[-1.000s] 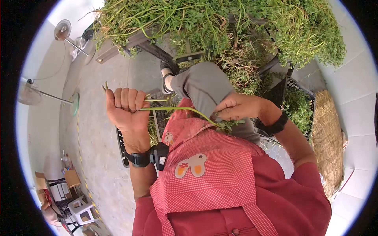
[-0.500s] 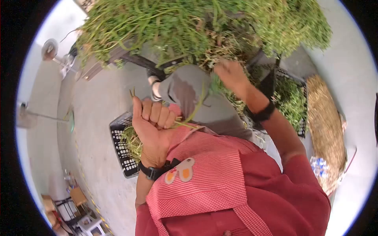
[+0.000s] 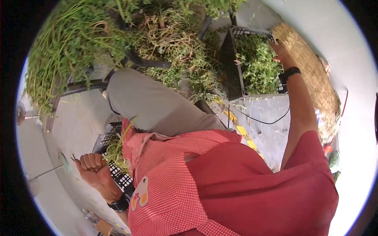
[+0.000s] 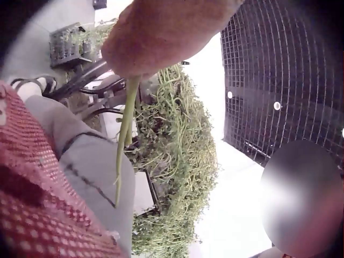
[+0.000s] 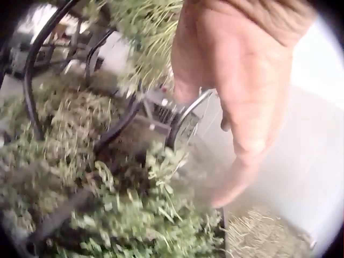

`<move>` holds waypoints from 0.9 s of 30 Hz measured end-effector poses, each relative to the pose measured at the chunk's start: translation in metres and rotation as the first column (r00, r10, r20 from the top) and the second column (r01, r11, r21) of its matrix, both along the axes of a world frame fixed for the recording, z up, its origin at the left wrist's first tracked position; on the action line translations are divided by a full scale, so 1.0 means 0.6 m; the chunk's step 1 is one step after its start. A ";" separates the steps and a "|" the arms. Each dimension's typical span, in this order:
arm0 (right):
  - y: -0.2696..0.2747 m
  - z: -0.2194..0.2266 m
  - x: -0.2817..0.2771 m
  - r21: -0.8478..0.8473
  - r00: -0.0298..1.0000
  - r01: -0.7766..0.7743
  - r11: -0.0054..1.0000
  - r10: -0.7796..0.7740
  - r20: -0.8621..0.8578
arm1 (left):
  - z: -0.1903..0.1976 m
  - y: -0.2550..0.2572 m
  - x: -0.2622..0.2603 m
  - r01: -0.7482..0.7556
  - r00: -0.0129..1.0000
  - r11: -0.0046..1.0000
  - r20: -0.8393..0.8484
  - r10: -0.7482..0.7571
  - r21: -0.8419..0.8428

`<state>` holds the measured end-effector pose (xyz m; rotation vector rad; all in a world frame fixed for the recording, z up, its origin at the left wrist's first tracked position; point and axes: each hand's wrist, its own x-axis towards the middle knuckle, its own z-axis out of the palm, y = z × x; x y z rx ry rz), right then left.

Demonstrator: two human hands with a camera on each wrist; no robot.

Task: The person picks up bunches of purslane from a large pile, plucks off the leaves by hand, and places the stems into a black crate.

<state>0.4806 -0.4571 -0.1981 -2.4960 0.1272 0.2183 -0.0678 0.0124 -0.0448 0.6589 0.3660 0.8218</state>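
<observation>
My left hand [image 3: 93, 170], low at the left in the head view, grips a few green stems with curled fingers. In the left wrist view the cut stems [image 4: 126, 123] hang out below the fist, over the grey trouser leg. At the upper right, my right hand [image 3: 284, 56] reaches over the far side of a dark crate [image 3: 230, 72] filled with leafy greens [image 3: 256, 59]. In the right wrist view its fingers [image 5: 247, 123] point loosely down at the leaves, with nothing held between them.
A heap of long-stemmed greens [image 3: 78, 43] covers a stand at the upper left, with more plant litter [image 3: 173, 39] below it. A second black crate [image 3: 125, 180] with pale stems sits beside the left hand. A straw bundle [image 3: 305, 59] lies along the right wall.
The right hand has left the leafy end of the stem and swung right to the dark crate. The left hand, still gripping stems, has moved down and left as the view turned right.
</observation>
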 end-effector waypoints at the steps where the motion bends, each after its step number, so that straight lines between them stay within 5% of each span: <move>1: -0.013 -0.016 -0.010 -0.492 0.953 -0.115 0.863 0.236 0.191 | -0.002 0.000 0.002 -0.005 1.000 1.000 -0.019 0.005 -0.002; 2: -0.024 -0.034 -0.023 -0.489 0.957 -0.110 0.865 0.225 0.183 | -0.006 0.004 0.004 -0.016 0.999 1.000 -0.033 0.016 0.001; 3: -0.001 -0.019 -0.078 -0.214 0.968 -0.242 0.946 0.222 -0.116 | -0.012 0.012 0.003 0.033 0.999 0.999 -0.018 -0.033 0.003; 4: 0.016 -0.010 -0.112 0.103 0.874 -0.269 0.958 0.288 -0.392 | -0.006 0.005 0.013 0.036 0.999 0.999 -0.029 -0.035 0.004; 6: 0.039 -0.073 -0.146 0.441 0.658 -0.285 0.851 0.509 -0.555 | 0.011 -0.010 0.040 -0.154 0.979 0.987 -0.143 0.145 -0.054; 8: 0.101 -0.091 -0.186 0.495 0.511 -0.373 0.785 0.619 -0.597 | -0.003 0.016 0.020 -0.039 0.992 0.999 -0.121 0.038 -0.010; 9: 0.131 -0.099 -0.201 0.411 0.548 -0.504 0.760 0.649 -0.527 | -0.004 0.023 0.018 0.068 0.993 0.997 -0.100 -0.065 0.034; 13: 0.217 -0.081 -0.219 0.555 0.539 -0.544 0.629 0.769 -0.344 | 0.007 0.030 0.008 0.114 0.993 0.993 0.009 -0.114 0.039; 14: 0.230 -0.064 -0.223 0.626 0.503 -0.540 0.563 0.812 -0.296 | 0.020 0.018 0.014 -0.033 0.995 0.996 -0.090 0.040 0.078; 16: 0.267 -0.012 -0.253 0.596 0.588 -0.523 0.609 0.764 -0.265 | 0.053 -0.007 0.028 -0.310 0.925 0.951 -0.228 0.303 0.006; 25: 0.429 0.122 -0.374 0.394 0.502 -0.797 0.459 0.865 0.007 | 0.015 0.038 -0.063 -0.005 0.998 0.997 0.063 0.001 0.071; 27: 0.478 0.161 -0.440 0.497 0.511 -0.795 0.349 0.826 0.238 | 0.004 0.039 -0.072 0.002 0.995 0.995 0.103 -0.012 0.096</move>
